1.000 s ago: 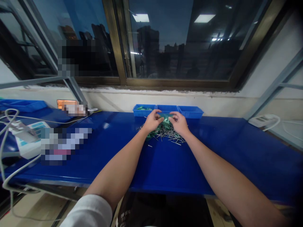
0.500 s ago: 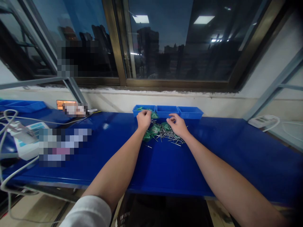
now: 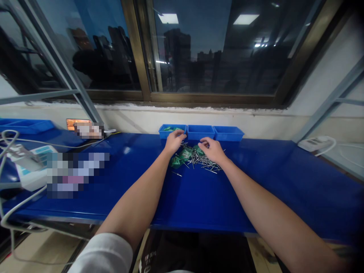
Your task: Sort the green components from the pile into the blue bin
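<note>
Since the frame half a second ago, the green plastic piece at the left hand (image 3: pixel 174 141) has gone from beside its fingers, which have loosened from a pinch. The left hand's grip is now partly open near the left of three blue rectangular plastic bins (image 3: pixel 164 134) at the far side of the blue bench (image 3: pixel 193 204), with nothing visible in it. The right hand (image 3: pixel 212 150) has its fingers curled over the right part of a heap of thin silver metal pins (image 3: pixel 199 160); whether its grip holds anything I cannot tell. Translucent green plastic packets (image 3: pixel 178 160) lie at the heap's left, and one loose pin (image 3: pixel 176 174) lies nearer. More green pieces (image 3: pixel 171 129) sit in the left bin.
</note>
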`<state>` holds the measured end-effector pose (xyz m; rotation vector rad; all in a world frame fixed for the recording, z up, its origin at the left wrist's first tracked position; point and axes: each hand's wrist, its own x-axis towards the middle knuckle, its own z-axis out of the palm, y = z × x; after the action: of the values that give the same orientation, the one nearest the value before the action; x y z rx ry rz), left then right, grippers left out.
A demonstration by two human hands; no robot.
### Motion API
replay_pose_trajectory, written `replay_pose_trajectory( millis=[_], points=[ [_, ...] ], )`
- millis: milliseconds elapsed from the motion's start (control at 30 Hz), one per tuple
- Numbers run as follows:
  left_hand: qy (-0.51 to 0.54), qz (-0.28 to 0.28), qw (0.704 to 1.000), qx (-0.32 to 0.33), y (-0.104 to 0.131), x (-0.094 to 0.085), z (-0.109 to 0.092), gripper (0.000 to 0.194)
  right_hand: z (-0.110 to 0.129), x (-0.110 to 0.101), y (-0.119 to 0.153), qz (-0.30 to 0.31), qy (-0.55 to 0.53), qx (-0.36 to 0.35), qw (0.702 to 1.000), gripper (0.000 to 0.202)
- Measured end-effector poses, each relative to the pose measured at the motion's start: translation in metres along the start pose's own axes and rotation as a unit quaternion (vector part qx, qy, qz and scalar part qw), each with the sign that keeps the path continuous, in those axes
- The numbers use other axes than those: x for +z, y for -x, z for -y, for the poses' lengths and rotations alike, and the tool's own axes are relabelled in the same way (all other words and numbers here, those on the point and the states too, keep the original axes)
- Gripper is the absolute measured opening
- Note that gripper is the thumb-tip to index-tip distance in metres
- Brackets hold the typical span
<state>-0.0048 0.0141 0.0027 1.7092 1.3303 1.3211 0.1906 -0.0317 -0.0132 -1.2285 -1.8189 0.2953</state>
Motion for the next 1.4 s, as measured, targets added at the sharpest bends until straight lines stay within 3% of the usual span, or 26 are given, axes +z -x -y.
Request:
replay_pose_trajectory(
  millis=[100, 233, 333, 467, 700, 933, 1200, 1400],
  points=[
    [-0.137, 0.016, 0.989, 0.06, 0.003, 0.002, 0.001, 0.032, -0.002, 0.0, -0.001, 0.007, 0.048, -0.018, 0.999, 0.022],
    [-0.278, 0.084, 0.947, 0.136, 0.009, 0.004, 0.0, 0.029, -0.003, -0.001, -0.002, 0.018, 0.096, -0.028, 0.995, 0.018],
    [-0.336, 0.128, 0.918, 0.169, 0.012, 0.006, -0.001, 0.029, -0.004, -0.001, -0.002, 0.021, 0.11, -0.025, 0.993, 0.017],
    [-0.352, 0.163, 0.903, 0.183, 0.016, 0.008, -0.003, 0.029, -0.003, -0.001, -0.002, 0.029, 0.118, -0.024, 0.992, 0.017],
    [-0.349, 0.178, 0.898, 0.201, 0.019, 0.007, -0.005, 0.032, -0.001, -0.001, -0.001, 0.04, 0.13, -0.025, 0.99, 0.019],
    [-0.334, 0.185, 0.904, 0.192, 0.018, 0.008, -0.006, 0.023, 0.0, 0.0, 0.0, 0.067, 0.15, -0.022, 0.986, 0.02],
    [-0.272, 0.153, 0.933, 0.177, 0.016, 0.008, -0.005, 0.019, -0.001, 0.001, 0.001, 0.066, 0.148, -0.023, 0.986, 0.02],
    [-0.245, 0.083, 0.95, 0.176, 0.016, 0.009, -0.008, 0.017, 0.0, 0.002, 0.001, 0.042, 0.126, -0.038, 0.99, 0.02]
  ],
)
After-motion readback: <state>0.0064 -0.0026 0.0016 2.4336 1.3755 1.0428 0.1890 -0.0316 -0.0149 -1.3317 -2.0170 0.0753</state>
